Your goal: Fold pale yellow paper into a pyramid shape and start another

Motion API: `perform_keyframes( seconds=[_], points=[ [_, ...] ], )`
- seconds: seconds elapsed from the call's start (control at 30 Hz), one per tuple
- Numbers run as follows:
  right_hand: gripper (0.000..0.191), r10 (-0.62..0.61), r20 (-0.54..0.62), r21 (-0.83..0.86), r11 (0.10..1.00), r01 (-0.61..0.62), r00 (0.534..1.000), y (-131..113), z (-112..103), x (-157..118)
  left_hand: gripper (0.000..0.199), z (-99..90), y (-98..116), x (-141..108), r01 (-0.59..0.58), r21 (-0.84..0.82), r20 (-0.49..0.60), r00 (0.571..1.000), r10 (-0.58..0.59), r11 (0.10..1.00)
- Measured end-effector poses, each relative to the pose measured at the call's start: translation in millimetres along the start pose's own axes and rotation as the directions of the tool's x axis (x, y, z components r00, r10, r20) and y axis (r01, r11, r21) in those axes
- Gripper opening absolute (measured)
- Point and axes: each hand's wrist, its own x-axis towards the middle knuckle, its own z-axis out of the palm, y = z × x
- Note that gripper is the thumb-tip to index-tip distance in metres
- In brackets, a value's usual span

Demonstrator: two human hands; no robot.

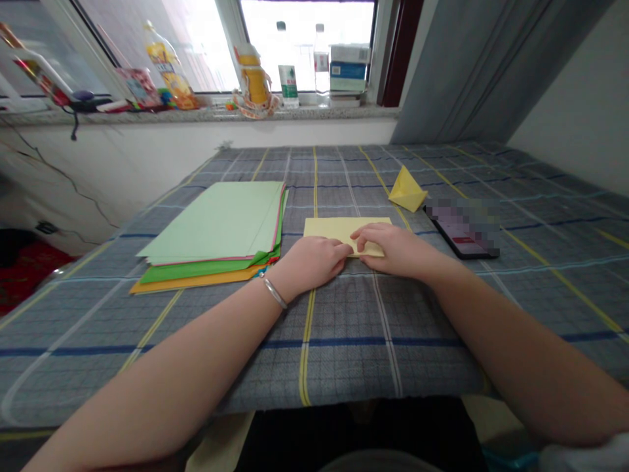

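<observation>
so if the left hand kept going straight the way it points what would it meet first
Probably the pale yellow paper, already at the left hand's fingertips, then the right hand just beyond; depth is hard to judge here.

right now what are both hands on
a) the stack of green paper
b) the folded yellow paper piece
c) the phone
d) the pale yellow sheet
d, the left hand and right hand both rest on the pale yellow sheet, with the stack of green paper off to one side
</observation>
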Motion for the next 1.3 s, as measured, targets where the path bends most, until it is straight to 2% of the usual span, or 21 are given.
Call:
perform_keyframes(
  seconds=[0.1,0.2,0.43,0.67,0.93,1.3],
  points=[
    [0.007,0.051,-0.031,-0.031,0.998,-0.052,0.998,-4.6,-0.5,1.9,0.021,2.7,1.8,1.8,0.059,0.047,-0.062,0.997,-0.056,0.997],
    [0.009,0.08,-0.056,-0.078,0.993,-0.085,0.995,-9.0,-0.6,2.5,0.029,5.0,2.6,3.1,0.095,0.076,-0.118,0.989,-0.086,0.992],
    [0.008,0.085,-0.075,-0.123,0.988,-0.093,0.994,-14.8,1.8,1.9,0.029,7.0,3.7,2.8,0.05,0.102,-0.177,0.984,-0.031,0.993],
    [0.01,0.079,-0.064,-0.124,0.989,-0.086,0.995,-15.9,4.6,1.4,0.023,7.7,3.3,2.6,0.019,0.082,-0.186,0.983,-0.004,0.996],
    [0.007,0.081,-0.09,-0.12,0.989,-0.091,0.993,-11.7,-0.8,0.9,0.025,1.7,0.3,1.6,0.063,0.11,-0.157,0.987,-0.045,0.992],
    [0.002,0.076,-0.124,-0.003,0.997,-0.077,0.989,19.3,-18.5,-8.5,0.025,-0.7,-5.0,-1.0,0.154,0.062,-0.127,0.981,-0.145,0.986]
  ],
)
